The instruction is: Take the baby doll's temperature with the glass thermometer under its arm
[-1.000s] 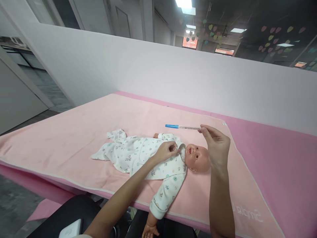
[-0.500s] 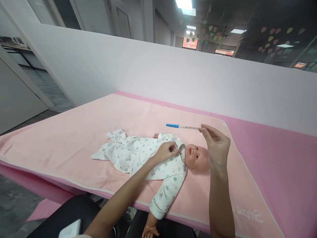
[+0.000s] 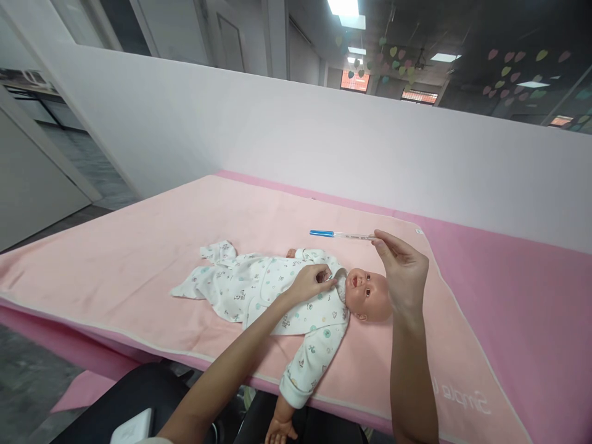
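Observation:
A baby doll [image 3: 370,297] in a white patterned outfit [image 3: 263,280] lies on its back, head to the right. My left hand [image 3: 311,283] rests on its chest, fingers curled and pinching the shirt by the collar; the fingertips are partly hidden. Raised beside the doll's head, my right hand [image 3: 404,268] pinches one end of a thin glass thermometer [image 3: 354,237] between thumb and fingers. The thermometer is held level above the bed, its blue end [image 3: 322,234] pointing left. Part of the doll's head is behind my right wrist.
A pale pink blanket [image 3: 152,246] covers the table, over a darker pink cloth [image 3: 531,296]. One doll arm hangs past the near edge. A white wall [image 3: 324,135] with glass above stands behind. A white device [image 3: 132,427] lies on my lap.
My right hand has shifted very slightly left, and the thermometer appears turned a little about its length. My left hand and the doll stay put.

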Demonstrator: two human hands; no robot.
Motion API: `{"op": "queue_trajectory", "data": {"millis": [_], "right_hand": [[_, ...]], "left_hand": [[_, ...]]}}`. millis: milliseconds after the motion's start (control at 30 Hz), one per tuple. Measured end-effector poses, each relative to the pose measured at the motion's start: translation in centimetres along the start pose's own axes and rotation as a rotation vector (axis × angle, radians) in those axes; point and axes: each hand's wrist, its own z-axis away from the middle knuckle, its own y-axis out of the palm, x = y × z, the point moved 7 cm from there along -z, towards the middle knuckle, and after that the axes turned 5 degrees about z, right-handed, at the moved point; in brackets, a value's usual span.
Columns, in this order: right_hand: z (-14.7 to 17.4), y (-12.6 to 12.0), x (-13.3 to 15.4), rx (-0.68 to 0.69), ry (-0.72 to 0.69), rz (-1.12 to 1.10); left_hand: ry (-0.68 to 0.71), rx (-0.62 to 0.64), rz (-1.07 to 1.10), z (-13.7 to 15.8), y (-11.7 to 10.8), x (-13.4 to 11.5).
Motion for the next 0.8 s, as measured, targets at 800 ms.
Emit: {"op": "queue_trajectory", "data": {"millis": [800], "right_hand": [[-0.16, -0.12, -0.24, -0.068, 0.054, -0.037]], "left_hand": [[-0.004, -0.003, 0.007, 0.09, -0.1, -0.19]]}}
